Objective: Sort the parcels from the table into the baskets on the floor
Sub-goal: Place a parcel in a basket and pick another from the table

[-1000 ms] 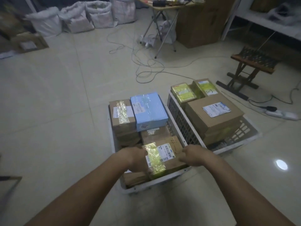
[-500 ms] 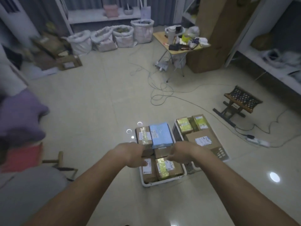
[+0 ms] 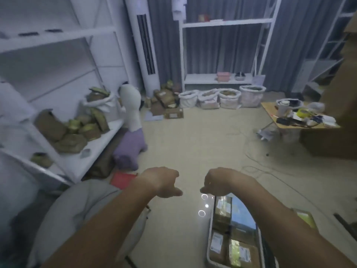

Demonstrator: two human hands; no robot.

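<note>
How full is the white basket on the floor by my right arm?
Nearly full. The white basket is packed with brown parcels and a blue box from end to end. How deep they are stacked cannot be told.

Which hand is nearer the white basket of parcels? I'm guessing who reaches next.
Right. The right hand hangs just above the white basket's far end; the left hand is off to its left, over bare floor.
</note>
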